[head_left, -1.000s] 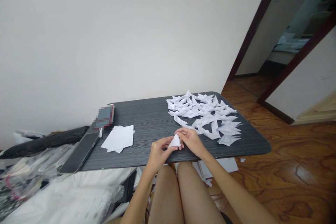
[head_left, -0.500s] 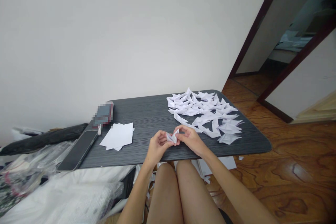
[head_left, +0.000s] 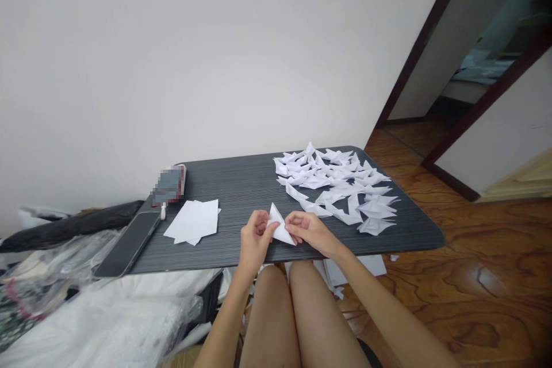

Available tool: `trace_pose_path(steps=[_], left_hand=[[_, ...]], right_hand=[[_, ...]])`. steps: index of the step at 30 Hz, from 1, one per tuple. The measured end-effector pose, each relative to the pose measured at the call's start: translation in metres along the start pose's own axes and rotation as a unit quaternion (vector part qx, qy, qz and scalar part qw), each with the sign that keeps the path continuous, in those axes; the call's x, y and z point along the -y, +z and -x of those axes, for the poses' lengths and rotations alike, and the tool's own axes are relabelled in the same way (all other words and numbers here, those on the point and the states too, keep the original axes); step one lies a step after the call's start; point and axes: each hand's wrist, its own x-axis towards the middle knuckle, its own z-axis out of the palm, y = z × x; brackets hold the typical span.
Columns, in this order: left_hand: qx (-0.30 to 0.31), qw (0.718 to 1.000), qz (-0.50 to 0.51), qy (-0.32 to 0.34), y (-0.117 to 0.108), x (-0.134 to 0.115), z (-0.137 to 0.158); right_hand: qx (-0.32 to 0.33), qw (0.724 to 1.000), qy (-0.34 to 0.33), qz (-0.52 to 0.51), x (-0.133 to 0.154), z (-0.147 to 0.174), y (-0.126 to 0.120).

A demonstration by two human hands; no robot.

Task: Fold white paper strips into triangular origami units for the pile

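Observation:
Between my two hands, above the near edge of the dark table (head_left: 241, 184), is a small folded white paper (head_left: 281, 230), now a flat triangle. My left hand (head_left: 257, 237) pinches its left side, thumb on top. At its right side my right hand (head_left: 311, 232) grips the paper between thumb and fingers. Beyond my right hand lies a cluster of folded white paper boats (head_left: 317, 178), several of them overlapping. Left of my left hand rests a small stack of square white sheets (head_left: 196, 221).
A black phone (head_left: 128, 244) lies at the table's left edge, close to a blurred-out object (head_left: 169, 185). White plastic-wrapped packages (head_left: 99, 322) fill the lower left. Paper scraps (head_left: 338, 293) lie on the wooden floor (head_left: 483, 276). A white wall (head_left: 215, 57) stands behind the table.
The paper has gone from an opened, V-shaped fold to a flat triangle turned toward me. Both hands still hold it, with the fingers shifted slightly. The boats and sheets have stayed put.

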Motion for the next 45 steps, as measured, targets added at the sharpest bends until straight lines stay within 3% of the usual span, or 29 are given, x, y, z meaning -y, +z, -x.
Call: trace_pose_path(steps=[4, 8, 13, 19, 28, 38, 45], left_hand=[[-0.005, 0.987, -0.13, 0.094, 0.002, -0.005, 0.003], [0.037, 0.98, -0.138, 0.141, 0.004, -0.011, 0.004], [0.091, 0.991, -0.028, 0.098, 0.009, -0.008, 0.006], [0.13, 0.983, 0.119, 0.044, 0.01, -0.009, 0.005], [0.148, 0.978, 0.147, 0.014, 0.006, -0.009, 0.004], [0.14, 0.979, 0.151, 0.004, 0.004, -0.005, 0.002], [0.139, 0.978, 0.158, 0.006, 0.007, -0.002, 0.002]], right_hand=[[-0.008, 0.999, 0.013, -0.035, -0.006, -0.003, 0.0], [-0.009, 0.997, 0.015, -0.071, -0.008, -0.004, 0.001], [-0.026, 0.996, -0.004, -0.083, -0.011, -0.005, 0.0], [-0.027, 0.996, -0.021, -0.083, -0.016, -0.006, -0.002], [-0.046, 0.996, -0.038, -0.059, -0.009, -0.003, 0.003], [-0.001, 0.997, -0.067, -0.024, -0.011, 0.0, 0.001], [-0.045, 0.997, -0.064, 0.018, -0.011, -0.001, 0.007]])
